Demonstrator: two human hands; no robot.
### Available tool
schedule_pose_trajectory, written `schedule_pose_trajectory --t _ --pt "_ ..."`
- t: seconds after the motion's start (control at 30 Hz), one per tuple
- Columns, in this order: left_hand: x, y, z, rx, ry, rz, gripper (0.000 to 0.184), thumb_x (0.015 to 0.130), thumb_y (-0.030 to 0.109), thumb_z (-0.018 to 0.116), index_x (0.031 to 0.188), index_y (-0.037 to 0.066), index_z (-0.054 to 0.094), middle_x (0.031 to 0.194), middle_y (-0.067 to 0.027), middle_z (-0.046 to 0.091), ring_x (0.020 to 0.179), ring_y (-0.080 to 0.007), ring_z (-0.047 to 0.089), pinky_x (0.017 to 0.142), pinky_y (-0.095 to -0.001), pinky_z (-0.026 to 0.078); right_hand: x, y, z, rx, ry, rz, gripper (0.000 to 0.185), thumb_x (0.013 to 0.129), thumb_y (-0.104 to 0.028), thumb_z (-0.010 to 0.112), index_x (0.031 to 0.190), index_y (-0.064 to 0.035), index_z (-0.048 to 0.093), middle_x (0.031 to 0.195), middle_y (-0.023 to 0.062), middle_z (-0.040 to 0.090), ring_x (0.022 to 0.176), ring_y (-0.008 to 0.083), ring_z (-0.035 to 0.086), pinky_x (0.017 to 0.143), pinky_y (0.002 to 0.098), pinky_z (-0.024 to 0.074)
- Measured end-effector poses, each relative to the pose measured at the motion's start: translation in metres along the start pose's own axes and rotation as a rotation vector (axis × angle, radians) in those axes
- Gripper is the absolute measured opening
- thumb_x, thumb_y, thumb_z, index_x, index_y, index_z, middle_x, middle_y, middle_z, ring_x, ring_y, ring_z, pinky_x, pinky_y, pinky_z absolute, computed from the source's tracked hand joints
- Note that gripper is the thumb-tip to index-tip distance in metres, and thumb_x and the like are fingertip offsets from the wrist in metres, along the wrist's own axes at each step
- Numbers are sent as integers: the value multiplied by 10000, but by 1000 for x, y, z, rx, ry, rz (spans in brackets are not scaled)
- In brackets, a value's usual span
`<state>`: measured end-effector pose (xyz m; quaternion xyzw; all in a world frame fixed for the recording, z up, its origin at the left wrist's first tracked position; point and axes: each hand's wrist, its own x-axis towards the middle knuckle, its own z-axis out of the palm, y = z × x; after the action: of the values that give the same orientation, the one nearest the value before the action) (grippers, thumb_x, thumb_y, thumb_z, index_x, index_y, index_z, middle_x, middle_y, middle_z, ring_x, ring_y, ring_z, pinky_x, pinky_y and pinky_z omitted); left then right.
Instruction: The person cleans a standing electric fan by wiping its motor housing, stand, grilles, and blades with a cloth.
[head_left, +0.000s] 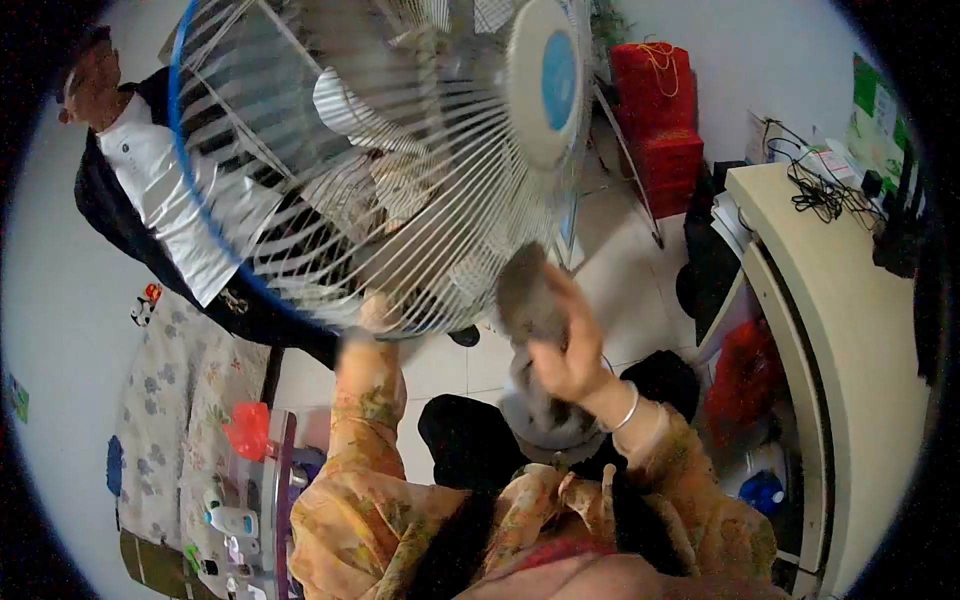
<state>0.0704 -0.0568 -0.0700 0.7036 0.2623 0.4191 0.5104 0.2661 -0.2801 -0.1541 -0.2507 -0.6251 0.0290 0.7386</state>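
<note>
A large fan grille with white wires, a blue rim and a round white hub with a blue centre fills the top of the view. My left hand grips its lower rim, with a finger showing against the wires. My right hand is closed around a grey cloth, held against or close beside the grille's lower right edge. Below that hand, more grey material hangs in front of a pale round object on the floor between my knees. Motion blurs both hands somewhat.
On the left stands a person in a white shirt and dark jacket. A patterned sofa cover and a small table with bottles lie lower left. Red boxes stand behind; a cream desk with cables curves along the right.
</note>
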Motion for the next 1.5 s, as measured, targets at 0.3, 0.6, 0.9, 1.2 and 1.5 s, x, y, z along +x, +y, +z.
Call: schedule_pose_trajectory --t 0.3,0.6,0.9,1.2,1.5 --pt "-1 0 5 -29 12 -1 532 776 229 672 1226 -6 510 1144 -116 587 984 -243 592 864 -384 485 -20 -35 53 -52 -106 -103 445 759 -86 618 1192 -6 551 1381 213 424 1177 466 416 1014 535 357" --pt "15 -25 -9 -39 103 8 557 826 316 595 1276 9 479 1219 -129 551 1050 -271 567 909 -413 467 -66 -23 50 -255 -105 -151 325 765 -46 609 1089 -40 583 1305 190 525 1131 410 533 971 489 442" --pt "-6 -25 -5 -161 205 28 594 876 404 518 1326 23 448 1293 -142 516 1116 -299 541 955 -443 448 -61 -36 -37 -184 708 320 610 809 14 586 1379 26 370 1326 175 502 1176 311 516 1030 424 400" --pt "-24 48 -21 -430 264 406 640 926 491 441 1376 37 417 1367 -155 480 1182 -327 516 1000 -472 429 -14 -51 -69 -398 463 253 678 839 -22 633 1421 49 294 1375 159 438 1206 253 481 1028 350 376" --pt "-99 204 59 236 374 748 826 876 389 663 1457 -27 249 1348 -218 483 1191 -286 532 973 -392 462 81 -63 -45 -712 228 -458 685 707 -70 700 1349 -34 463 1412 239 411 1277 435 411 1086 498 321"
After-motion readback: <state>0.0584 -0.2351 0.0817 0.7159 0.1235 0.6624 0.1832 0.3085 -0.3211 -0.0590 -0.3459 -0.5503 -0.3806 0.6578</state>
